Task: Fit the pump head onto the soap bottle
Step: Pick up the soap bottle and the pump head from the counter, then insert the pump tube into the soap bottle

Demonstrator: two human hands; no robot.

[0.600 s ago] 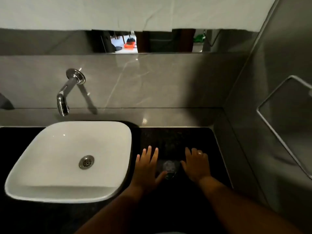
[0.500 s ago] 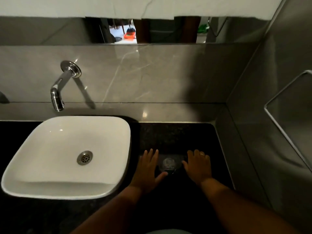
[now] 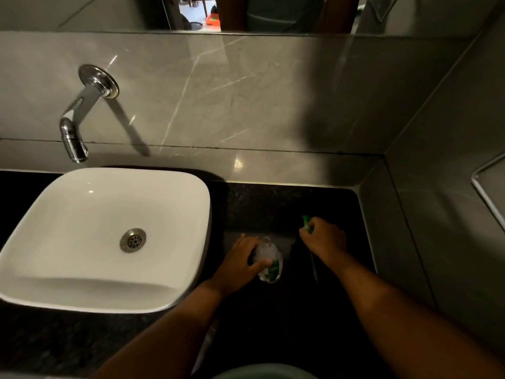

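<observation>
A clear soap bottle (image 3: 269,258) with a green label stands on the dark counter (image 3: 273,203) just right of the basin. My left hand (image 3: 241,262) wraps its left side, thumb across the front. To the right, my right hand (image 3: 323,239) is closed on the green pump head (image 3: 306,224), whose nozzle sticks out past the fingers. A thin tube (image 3: 314,265) trails down from under that hand. The pump head is apart from the bottle, off to its right.
A white square basin (image 3: 109,233) fills the left of the counter, with a chrome wall tap (image 3: 73,132) above it. Grey tiled walls close the back and right side. A mirror edge runs along the top.
Both hands lay flat and open beside the bottle before. Now the left hand grips the bottle and the right hand has picked up the green pump head. The view has tilted downward.
</observation>
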